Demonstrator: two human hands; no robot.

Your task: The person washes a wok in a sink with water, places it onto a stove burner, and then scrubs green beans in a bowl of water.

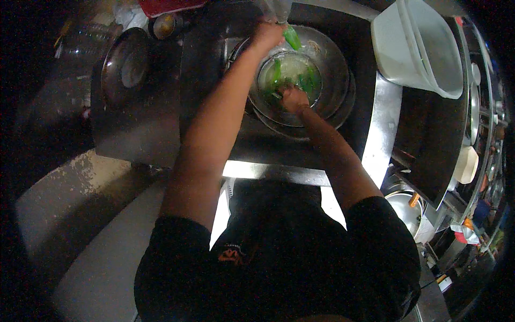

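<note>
A round metal bowl (261,66) holds cloudy water and several long green vegetables (307,78), possibly peppers. It sits inside a wider metal basin (336,68). My right hand (295,99) reaches into the bowl from its near side. The fingers are down among the vegetables, so what they grip is hidden. Above the basin's far left rim is my left hand (270,37), its fingertips closed at the end of one green vegetable (292,37). A pale translucent object (277,10), perhaps a plastic container or bag, is just beyond that hand.
A large whitish plastic tub (396,48) stands at the back right. Left of the basin is a dark round pan (126,70). A metal counter edge (277,173) runs between me and the basin. Metal pots (406,211) and shelves with kitchenware (474,116) line the right side.
</note>
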